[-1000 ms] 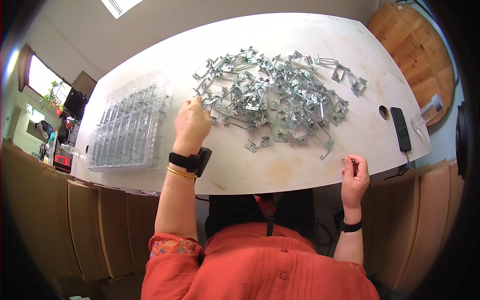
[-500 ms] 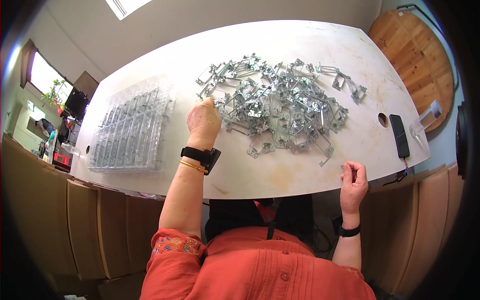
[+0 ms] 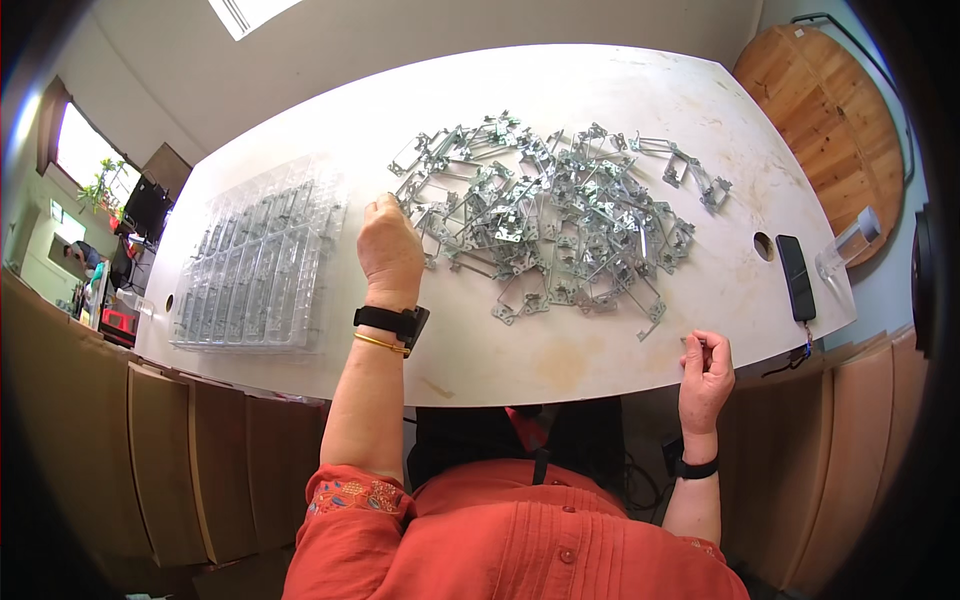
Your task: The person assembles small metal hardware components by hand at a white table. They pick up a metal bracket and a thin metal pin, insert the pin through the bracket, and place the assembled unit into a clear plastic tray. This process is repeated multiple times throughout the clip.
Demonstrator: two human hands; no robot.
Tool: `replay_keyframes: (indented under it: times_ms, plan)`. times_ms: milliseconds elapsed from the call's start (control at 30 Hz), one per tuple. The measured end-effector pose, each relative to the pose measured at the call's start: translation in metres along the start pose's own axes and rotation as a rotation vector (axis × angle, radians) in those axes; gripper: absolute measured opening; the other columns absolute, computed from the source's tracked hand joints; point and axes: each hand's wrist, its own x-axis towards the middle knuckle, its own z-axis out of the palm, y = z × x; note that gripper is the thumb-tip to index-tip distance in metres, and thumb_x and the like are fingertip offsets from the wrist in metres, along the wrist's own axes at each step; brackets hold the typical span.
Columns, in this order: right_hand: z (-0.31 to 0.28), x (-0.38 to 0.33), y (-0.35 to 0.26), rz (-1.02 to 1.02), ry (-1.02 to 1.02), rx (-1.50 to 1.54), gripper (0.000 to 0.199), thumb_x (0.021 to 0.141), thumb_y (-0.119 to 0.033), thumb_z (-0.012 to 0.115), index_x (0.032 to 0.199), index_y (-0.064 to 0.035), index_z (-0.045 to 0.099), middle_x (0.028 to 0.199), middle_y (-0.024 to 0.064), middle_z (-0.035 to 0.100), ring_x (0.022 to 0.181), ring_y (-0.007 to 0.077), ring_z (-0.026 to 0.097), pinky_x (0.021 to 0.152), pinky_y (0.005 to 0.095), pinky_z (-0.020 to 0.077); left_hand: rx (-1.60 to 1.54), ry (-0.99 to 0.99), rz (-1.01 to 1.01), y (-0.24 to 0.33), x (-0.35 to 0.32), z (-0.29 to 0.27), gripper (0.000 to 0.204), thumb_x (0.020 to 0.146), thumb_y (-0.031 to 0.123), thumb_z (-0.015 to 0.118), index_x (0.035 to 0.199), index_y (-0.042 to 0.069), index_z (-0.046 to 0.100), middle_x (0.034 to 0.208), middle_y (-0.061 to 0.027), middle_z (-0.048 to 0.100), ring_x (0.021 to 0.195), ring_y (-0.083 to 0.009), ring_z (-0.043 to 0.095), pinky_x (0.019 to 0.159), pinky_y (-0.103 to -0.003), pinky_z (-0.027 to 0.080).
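A heap of silver metal brackets (image 3: 560, 215), thin rods with small punched plates at their ends, is spread over the middle of the white table. At the heap's left edge is my left hand (image 3: 390, 250), its fingers curled closed. The back of the hand hides what they hold, if anything. Near the table's front edge, to the right of the heap, my right hand (image 3: 708, 378) keeps thumb and fingers pinched together. A tiny grey tip seems to show at the fingertips, too small to name. On the left lies a clear plastic tray (image 3: 325, 215) with metal parts in rows of long compartments.
A black phone-like device (image 3: 797, 278) with a cable lies at the right edge, near a round hole (image 3: 764, 245) in the tabletop. Beside it is a clear plastic cup (image 3: 850, 245). A round wooden tabletop (image 3: 825, 140) leans at the wall. Cardboard (image 3: 165, 460) stands below the table.
My left hand has moved slightly left and a little toward me, along the heap's left edge. The right hand stays almost where it was, still pinched.
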Motion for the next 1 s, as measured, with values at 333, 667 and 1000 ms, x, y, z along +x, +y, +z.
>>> replay_keyframes:
  times_ms: [333,667,1000]
  plan:
    - [0.000,0.000,-0.001,0.001,0.002,0.005,0.012,0.105,-0.014,0.071,0.107,-0.0025,0.067,0.086,0.0004,0.066,0.070,0.0081,0.060,0.065,0.0248,0.0506,-0.055,0.056,0.009,-0.009,-0.007,0.001,0.013,0.095,0.005,0.068,0.104,-0.001,0.060,0.101,-0.0207,0.069,0.087,-0.0385,0.074,0.074,-0.042,0.063]
    - [0.000,0.000,0.001,0.013,0.009,-0.004,0.011,0.105,-0.013,0.072,0.107,-0.0027,0.067,0.085,0.0001,0.066,0.069,0.0078,0.060,0.065,0.0246,0.0504,-0.314,0.220,0.163,0.024,-0.030,-0.036,0.007,0.098,0.000,0.064,0.099,0.001,0.057,0.096,-0.0211,0.065,0.080,-0.0417,0.069,0.068,-0.046,0.059]
    - [0.000,-0.001,-0.001,0.000,0.012,0.009,0.011,0.104,-0.013,0.072,0.107,-0.0030,0.068,0.085,0.0006,0.067,0.070,0.0081,0.060,0.066,0.0247,0.0516,-0.438,0.132,0.285,0.058,-0.071,-0.035,0.010,0.096,-0.003,0.066,0.096,0.002,0.057,0.096,-0.0184,0.066,0.080,-0.0402,0.067,0.068,-0.045,0.057]
